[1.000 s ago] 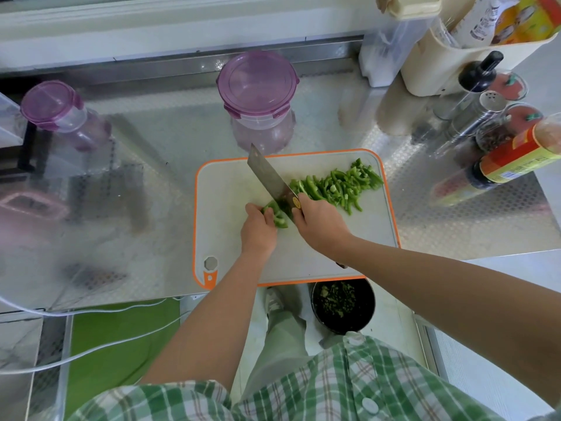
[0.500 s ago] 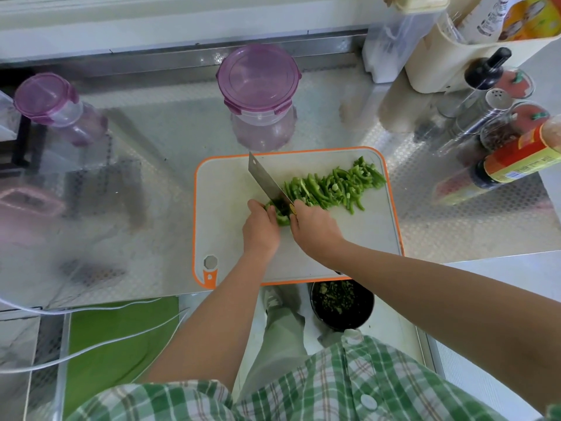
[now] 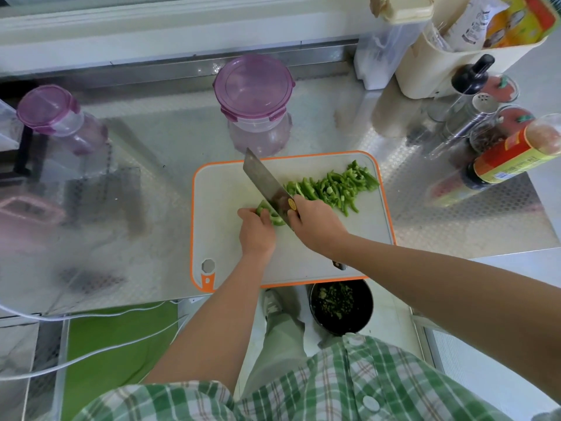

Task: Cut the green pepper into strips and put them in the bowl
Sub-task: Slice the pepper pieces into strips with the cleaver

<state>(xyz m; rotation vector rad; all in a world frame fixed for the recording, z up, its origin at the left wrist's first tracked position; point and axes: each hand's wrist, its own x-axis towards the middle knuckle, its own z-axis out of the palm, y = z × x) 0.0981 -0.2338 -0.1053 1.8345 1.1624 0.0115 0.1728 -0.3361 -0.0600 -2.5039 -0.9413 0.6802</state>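
Little has shifted since half a second ago: our hands sit at the same spot on the cutting board (image 3: 224,189), though more of the uncut green pepper piece (image 3: 273,218) now shows left of the blade. Our left hand (image 3: 256,232) holds that piece down with curled fingers. Our right hand (image 3: 317,227) grips the knife (image 3: 267,180) by its handle, the blade set against the piece. Cut strips (image 3: 334,186) lie heaped toward the board's far right corner. Below the board's near edge stands a dark round container (image 3: 362,319) with green scraps.

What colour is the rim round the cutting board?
Orange, round a pale grey-white cutting board. It shows plainly in the head view, the only one.
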